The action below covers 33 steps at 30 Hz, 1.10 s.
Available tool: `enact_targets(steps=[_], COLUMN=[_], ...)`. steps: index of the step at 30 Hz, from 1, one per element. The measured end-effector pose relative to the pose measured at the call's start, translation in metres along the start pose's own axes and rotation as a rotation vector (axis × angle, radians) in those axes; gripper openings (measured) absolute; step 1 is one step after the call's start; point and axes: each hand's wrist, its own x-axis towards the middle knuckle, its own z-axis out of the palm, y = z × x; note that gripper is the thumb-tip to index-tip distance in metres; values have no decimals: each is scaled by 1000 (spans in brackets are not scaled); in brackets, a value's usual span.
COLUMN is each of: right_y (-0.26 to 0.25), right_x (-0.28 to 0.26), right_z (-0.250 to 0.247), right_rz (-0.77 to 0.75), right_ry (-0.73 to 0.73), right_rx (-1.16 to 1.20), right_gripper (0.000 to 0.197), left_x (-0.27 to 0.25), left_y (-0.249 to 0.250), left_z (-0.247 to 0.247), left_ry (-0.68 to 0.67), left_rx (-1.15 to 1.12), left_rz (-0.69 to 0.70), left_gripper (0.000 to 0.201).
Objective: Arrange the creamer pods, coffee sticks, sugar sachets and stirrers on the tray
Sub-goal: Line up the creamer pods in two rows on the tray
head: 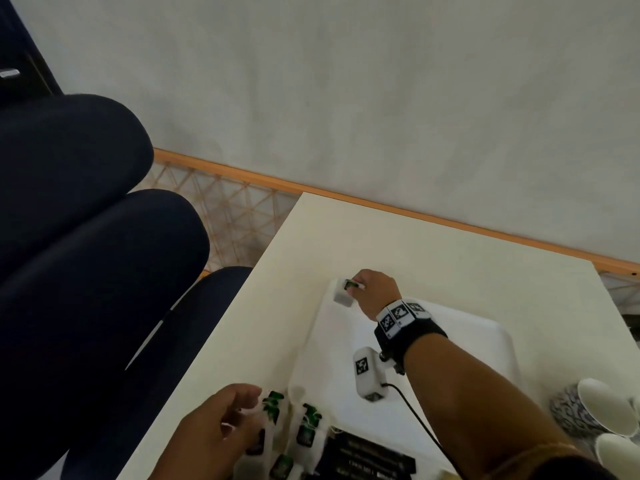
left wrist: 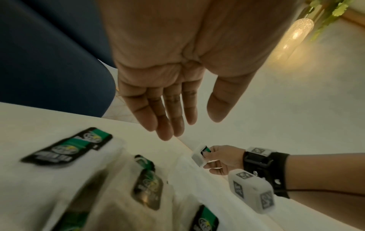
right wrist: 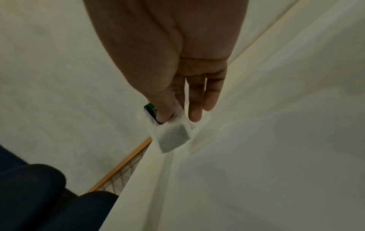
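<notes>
Holding one white sachet (head: 343,292) by its green-and-black tag, our right hand (head: 375,292) pinches it between thumb and fingers over the far left corner of the white tray (head: 498,337); whether the sachet touches the tray we cannot tell. Item two: our left hand (head: 214,431), fingers straight and relaxed, gripping nothing, hovering at the near left edge of the table above a row of loose sachets (left wrist: 147,182). These lie on the cream table (head: 398,244) just left of the tray, each white with a black label crossed by a green band; the print on the labels is blurred and we cannot read it. Item three: dark packets (head: 367,457) with pale lettering, near the tray's near edge, also too blurred to read. Item four: white paper cups (head: 604,408) and a cup with a blue-and-white pattern (head: 568,415), at the right of the tray. Item five: a black wrist strap (head: 408,332) on our right wrist, carrying square black-and-white coded markers, and a white camera block (head: 369,374) with a black cable. Surface: plain cream table top, matte. Room: pale wall with an orange wooden rail (head: 242,174) along its foot, latticed floor below it, dark blue upholstered seats (head: 86,220) at the left; the left wrist view shows a lit glass lamp (left wrist: 298,31) and green foliage (left wrist: 331,9).
</notes>
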Motion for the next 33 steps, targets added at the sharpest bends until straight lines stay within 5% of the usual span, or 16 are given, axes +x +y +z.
enact_targets(steps=[11,33], right_y=[2,17], right_x=[49,44], right_z=[21,24], right_rz=[47,103], right_ry=[-14,57], right_rx=[77,241], right_gripper=[11,58], left_x=[8,16], left_y=[-31,-16], left_z=[0,-7], left_ry=[49,-41], left_rx=[0,52], left_rz=[-83,-68], left_gripper=[41,49])
